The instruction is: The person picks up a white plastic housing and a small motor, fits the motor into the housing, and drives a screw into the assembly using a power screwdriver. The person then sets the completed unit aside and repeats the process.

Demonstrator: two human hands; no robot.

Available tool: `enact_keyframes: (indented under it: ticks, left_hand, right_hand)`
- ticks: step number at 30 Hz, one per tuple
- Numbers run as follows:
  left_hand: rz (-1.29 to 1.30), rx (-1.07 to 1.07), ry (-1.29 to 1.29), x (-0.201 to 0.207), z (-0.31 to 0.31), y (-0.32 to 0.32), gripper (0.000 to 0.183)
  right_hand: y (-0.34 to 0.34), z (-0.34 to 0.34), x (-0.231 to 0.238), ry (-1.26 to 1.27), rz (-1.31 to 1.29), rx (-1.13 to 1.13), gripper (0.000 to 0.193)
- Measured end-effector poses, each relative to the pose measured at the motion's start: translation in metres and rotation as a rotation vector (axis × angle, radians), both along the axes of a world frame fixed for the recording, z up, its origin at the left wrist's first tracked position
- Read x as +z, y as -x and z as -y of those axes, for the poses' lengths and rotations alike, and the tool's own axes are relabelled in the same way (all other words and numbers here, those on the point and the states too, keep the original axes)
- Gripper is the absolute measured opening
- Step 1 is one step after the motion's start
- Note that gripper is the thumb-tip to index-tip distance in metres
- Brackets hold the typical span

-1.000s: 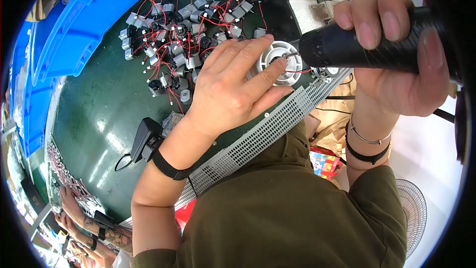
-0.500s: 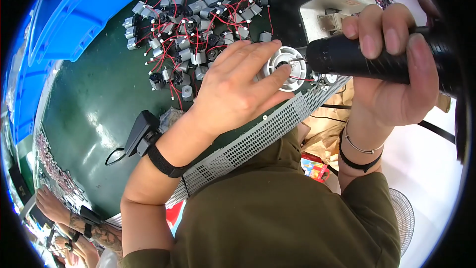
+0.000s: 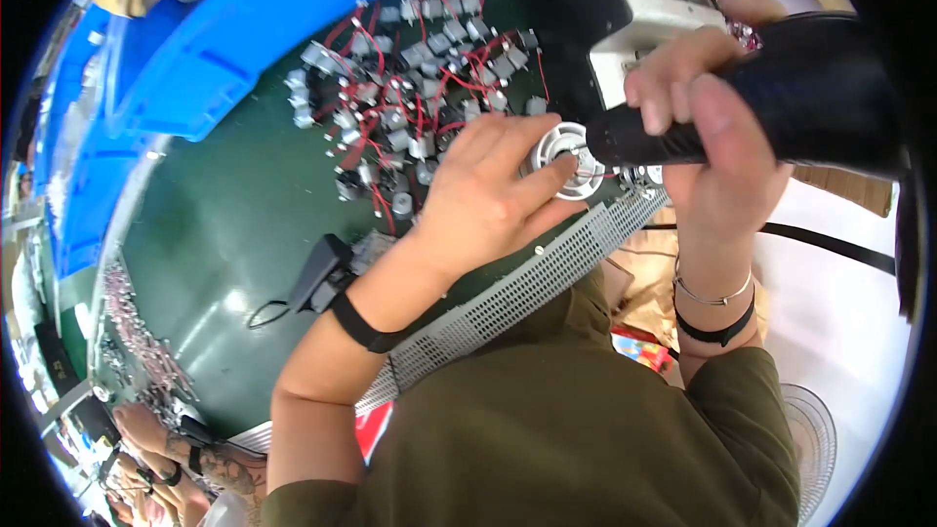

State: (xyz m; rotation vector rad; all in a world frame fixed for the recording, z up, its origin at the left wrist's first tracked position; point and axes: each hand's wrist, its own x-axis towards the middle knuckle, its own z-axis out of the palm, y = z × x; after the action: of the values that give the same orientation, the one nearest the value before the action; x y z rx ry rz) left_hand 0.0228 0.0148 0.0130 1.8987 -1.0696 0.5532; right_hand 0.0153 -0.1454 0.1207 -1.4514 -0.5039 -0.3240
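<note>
My left hand [image 3: 488,193] is closed on a round white plastic part [image 3: 590,178] with an open, spoked face, pinning it above the bench near the front edge. Fingers and thumb press at its rim and centre. In my right hand [image 3: 717,141] is a black electric screwdriver [image 3: 820,88], its body lying nearly level. Its thin bit points into the white part's face; the exact contact spot is too small to make out. A red wire [image 3: 612,175] runs out of the white part toward small metal pieces at its right.
Many small silver motors [image 3: 422,147] with red wires lie heaped on the green bench [image 3: 234,254]. Blue bins [image 3: 205,88] line the far left. A perforated metal strip [image 3: 517,288] edges the bench. A black device [image 3: 322,268] sits by my left wrist. Another person's hand [image 3: 140,426] is lower left.
The whole view has shifted, so the bench sits lower and further right. My right hand and the screwdriver have tilted a little; the left hand still grips the white part.
</note>
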Motion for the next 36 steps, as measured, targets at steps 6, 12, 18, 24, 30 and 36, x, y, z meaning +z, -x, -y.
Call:
enact_keyframes:
  ticks: [6, 12, 18, 24, 30, 36]
  left_hand:
    - [-0.055, 0.021, -0.028, 0.005, 0.001, 0.008, 0.047]
    - [-0.061, 0.549, -0.302, 0.062, -0.115, 0.015, 0.049]
    - [-0.388, 1.053, -0.535, 0.027, -0.287, 0.028, 0.056]
    - [-0.044, 1.11, -0.086, 0.087, -0.235, -0.003, 0.043]
    - [0.049, 0.865, -0.063, 0.138, -0.196, -0.044, 0.028]
    - [-0.13, 0.786, -0.016, 0.114, -0.204, -0.038, 0.024]
  right_hand:
    - [0.006, -0.004, 0.008, -0.088, 0.053, -0.047, 0.056]
    - [0.012, 0.017, 0.04, -0.089, 0.053, -0.04, 0.051]
    - [-0.001, 0.014, 0.018, -0.035, -0.014, -0.124, 0.052]
    - [-0.016, 0.004, 0.022, 0.194, 0.348, -0.652, 0.053]
    - [0.027, 0.001, 0.076, 0.049, 0.504, -0.094, 0.051]
    - [0.019, 0.004, 0.089, 0.016, 0.497, -0.046, 0.048]
